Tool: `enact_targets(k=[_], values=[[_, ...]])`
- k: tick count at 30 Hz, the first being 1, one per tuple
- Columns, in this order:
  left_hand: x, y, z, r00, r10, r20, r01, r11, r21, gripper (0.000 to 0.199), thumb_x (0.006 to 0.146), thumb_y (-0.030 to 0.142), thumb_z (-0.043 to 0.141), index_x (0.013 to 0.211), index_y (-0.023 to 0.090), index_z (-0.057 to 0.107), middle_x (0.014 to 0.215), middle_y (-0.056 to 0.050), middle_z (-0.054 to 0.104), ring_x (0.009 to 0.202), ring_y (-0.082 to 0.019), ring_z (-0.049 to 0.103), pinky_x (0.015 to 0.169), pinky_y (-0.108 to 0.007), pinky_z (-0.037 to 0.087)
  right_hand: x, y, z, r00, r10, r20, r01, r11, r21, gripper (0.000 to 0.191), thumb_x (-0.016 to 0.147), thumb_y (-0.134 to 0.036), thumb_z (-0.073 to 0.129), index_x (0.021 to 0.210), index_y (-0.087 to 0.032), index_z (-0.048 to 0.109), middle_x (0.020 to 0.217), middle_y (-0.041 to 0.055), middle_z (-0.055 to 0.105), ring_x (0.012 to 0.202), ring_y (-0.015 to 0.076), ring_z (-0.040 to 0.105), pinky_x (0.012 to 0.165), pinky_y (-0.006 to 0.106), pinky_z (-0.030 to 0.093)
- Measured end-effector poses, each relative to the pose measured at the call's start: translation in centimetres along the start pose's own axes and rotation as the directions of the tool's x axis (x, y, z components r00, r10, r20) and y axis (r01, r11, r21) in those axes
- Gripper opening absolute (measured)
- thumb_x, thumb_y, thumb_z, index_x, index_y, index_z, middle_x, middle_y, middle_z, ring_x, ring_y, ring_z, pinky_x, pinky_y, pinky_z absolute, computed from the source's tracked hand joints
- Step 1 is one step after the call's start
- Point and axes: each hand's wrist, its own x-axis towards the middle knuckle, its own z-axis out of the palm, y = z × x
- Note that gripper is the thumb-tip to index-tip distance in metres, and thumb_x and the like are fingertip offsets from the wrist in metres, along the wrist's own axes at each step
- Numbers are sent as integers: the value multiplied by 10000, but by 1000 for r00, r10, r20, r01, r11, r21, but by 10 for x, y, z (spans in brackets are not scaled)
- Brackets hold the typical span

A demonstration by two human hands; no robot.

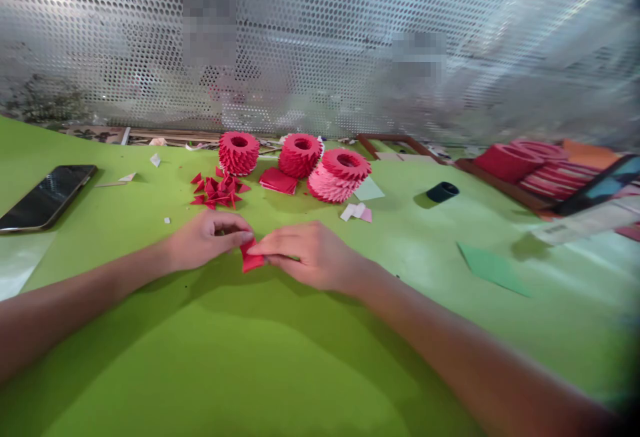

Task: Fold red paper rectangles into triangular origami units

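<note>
On my feed the folded red paper piece point(251, 261) sits between the hands, long axis running roughly fore-aft. Left hand point(205, 241) and right hand point(307, 255) are both closed, pinching it from either side; right hand covers slightly more of it.

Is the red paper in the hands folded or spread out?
Folded. The small red paper held between the left hand and right hand shows a bent, creased shape, not a flat sheet.
</note>
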Motion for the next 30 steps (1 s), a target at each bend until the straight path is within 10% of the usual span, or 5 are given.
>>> enact_targets(k=[9,16,30], values=[[0,0,3,1000,-2,-23,3,1000,24,260,859,411,639,874,196,785,845,-25,777,729,-160,670,624,-225,480,3,3,7,954,299,39,-293,891,347,216,862,-363,709,958,-189,792,854,46,774,678,146,659,591,236,454],[1,-3,3,997,-28,-76,32,998,53,274,858,426,639,860,198,792,809,-22,764,683,-147,640,582,-218,446,6,-2,7,894,437,99,-445,838,316,298,936,-406,594,929,-170,775,739,38,734,537,99,556,475,217,354],[-4,4,7,988,38,-148,-21,994,111,263,827,417,664,881,196,796,738,-29,752,529,-111,543,454,-199,344,7,-2,11,908,404,-113,-380,905,190,210,893,-257,603,745,-153,710,657,14,703,534,90,553,516,215,365]])
